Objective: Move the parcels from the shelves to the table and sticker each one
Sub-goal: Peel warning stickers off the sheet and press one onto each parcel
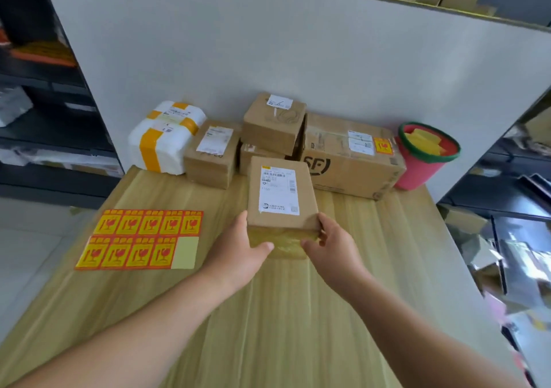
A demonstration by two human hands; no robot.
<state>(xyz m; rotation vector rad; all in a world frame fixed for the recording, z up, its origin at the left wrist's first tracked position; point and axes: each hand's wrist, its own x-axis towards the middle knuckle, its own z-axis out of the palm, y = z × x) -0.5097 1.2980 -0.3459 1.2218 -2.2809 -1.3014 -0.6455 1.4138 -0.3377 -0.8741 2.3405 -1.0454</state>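
The tabletop carries a stack at its far edge, where the big SF carton bears a sticker. Near left lies the sticker sheet, with one space blank. In the middle, my left hand and right hand curl their fingers round the near end of the small parcel. I judge I'm setting it down. Next, let go and peel a sticker.

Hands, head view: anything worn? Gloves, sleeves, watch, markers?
Nothing worn that shows. The left hand and right hand have no gloves, and no rings are visible on the fingers. There is no watch, band or strap at either wrist. No sleeve shows anywhere up to the frame edge. No cables, tags or tracking markers are visible.
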